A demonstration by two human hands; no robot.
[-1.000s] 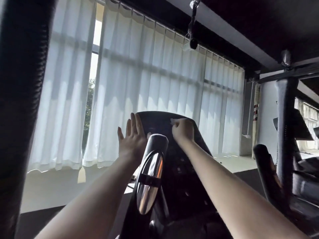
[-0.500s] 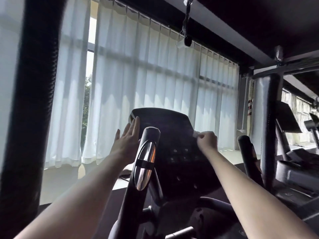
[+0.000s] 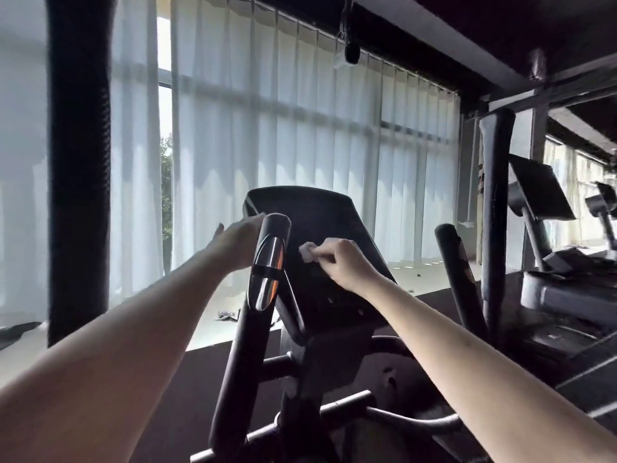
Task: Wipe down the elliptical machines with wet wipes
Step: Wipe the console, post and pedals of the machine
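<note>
Right hand (image 3: 337, 262) slid left from the console's right edge to mid-panel.
Head view: it pinches a crumpled white wipe (image 3: 306, 252) against the matte black, round-cornered console (image 3: 320, 212). Left hand (image 3: 238, 240), fingers straight, rests on the console's left rim behind the glossy chrome-banded handlebar (image 3: 267, 272).

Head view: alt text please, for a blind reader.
A person's right hand pinches a small white wet wipe against the black console panel of an elliptical machine, while the left hand touches the panel's left edge. A black handlebar with a chrome band stands between the arms; white pleated curtains hang behind.
</note>
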